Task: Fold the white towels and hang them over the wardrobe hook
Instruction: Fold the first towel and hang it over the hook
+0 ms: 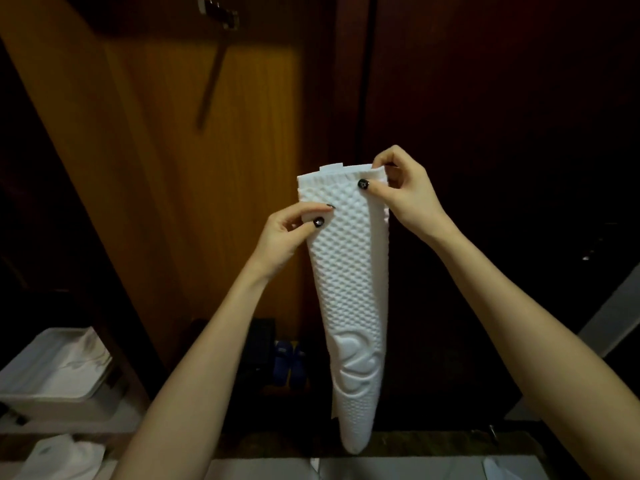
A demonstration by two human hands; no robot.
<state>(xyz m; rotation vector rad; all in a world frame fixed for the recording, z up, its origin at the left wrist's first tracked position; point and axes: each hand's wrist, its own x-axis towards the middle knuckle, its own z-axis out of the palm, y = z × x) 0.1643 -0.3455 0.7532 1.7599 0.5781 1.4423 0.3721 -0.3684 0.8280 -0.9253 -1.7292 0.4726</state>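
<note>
Towel (349,289) is folded into a long narrow strip, hanging in mid-air well below the wardrobe hook (218,12) and off to its right. Long axis is basically straight up/down. The flat top edge is up by the hands, and the bottom tapers to a rounded tip pointing at the floor. Bumpy waffle texture w/ some embossed pattern near the lower end.

Left hand (287,237) is pinching the towel's left edge, thumb + fingers, a bit under the top. Right hand (408,192) is pinching the top right corner, thumb in front and fingers curled behind, so it's further right of the hook than the left one.

Other stuff: a grey bin (48,396) w/ white cloth in it, far below the hook and left of it. Blue slippers (291,363) are low down, below the hook and slightly right.
</note>
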